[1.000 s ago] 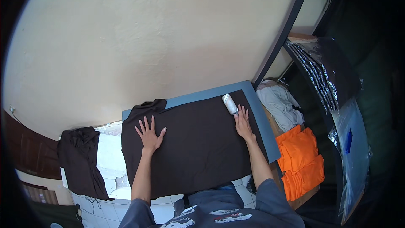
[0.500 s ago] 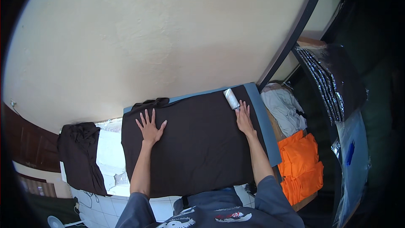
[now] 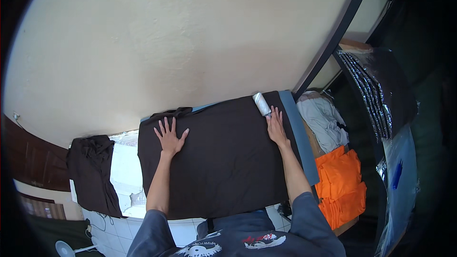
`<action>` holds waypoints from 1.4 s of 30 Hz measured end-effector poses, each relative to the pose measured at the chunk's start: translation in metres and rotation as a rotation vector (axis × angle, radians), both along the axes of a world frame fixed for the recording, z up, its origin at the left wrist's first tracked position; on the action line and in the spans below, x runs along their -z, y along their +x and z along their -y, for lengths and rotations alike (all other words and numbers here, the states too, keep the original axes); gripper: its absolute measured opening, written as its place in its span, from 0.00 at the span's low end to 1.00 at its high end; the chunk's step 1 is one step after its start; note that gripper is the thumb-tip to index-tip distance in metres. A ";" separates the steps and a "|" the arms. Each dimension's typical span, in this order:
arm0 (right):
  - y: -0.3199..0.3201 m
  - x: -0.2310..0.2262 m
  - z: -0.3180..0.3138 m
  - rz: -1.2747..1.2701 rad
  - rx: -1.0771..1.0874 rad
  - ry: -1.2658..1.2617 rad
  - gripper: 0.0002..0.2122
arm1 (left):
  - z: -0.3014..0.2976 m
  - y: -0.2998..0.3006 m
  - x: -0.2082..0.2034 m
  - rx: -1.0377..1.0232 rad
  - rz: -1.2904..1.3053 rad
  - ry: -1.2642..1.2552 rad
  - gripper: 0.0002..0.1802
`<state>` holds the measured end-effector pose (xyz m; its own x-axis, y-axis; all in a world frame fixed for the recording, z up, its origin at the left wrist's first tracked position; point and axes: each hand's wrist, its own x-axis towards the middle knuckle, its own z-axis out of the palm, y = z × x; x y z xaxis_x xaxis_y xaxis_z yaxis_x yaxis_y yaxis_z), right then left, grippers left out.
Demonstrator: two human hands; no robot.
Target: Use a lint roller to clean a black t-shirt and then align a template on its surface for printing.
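A dark brown garment (image 3: pixel 223 157) lies spread flat across the blue worktop (image 3: pixel 300 133) in the lower middle of the frame — smooth over most of its face, bunched into folds at its upper left corner. A lint roller (image 3: pixel 261 103) with a pale, whitish cylinder lies tilted on the garment's upper right corner — its lower end by the fingertips there.

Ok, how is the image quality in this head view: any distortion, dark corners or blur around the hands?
Head view: strong fisheye bending, the blue-grey padded table edge curves; black vignette at the corners; even daylight, no glare. Left hand and right hand look sharp on the dark brown cloth, beside the white lint roller.
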<state>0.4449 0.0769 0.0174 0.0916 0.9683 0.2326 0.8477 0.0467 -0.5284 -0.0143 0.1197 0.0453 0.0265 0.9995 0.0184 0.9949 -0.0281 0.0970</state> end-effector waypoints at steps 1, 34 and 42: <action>0.001 0.000 0.000 -0.025 0.009 -0.004 0.27 | -0.001 0.003 -0.002 -0.001 -0.004 -0.017 0.52; 0.014 -0.042 0.209 0.262 0.666 -0.033 0.12 | 0.205 -0.079 -0.007 -0.236 0.080 0.217 0.50; -0.152 -0.078 0.291 -0.144 0.156 -0.003 0.10 | 0.253 -0.060 -0.022 0.076 0.218 0.128 0.50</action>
<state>0.2930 -0.2144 0.0950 0.2729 0.9404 0.2030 0.7605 -0.0817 -0.6442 -0.0748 -0.1330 0.0677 0.0834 0.9839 0.1580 0.9454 -0.1282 0.2997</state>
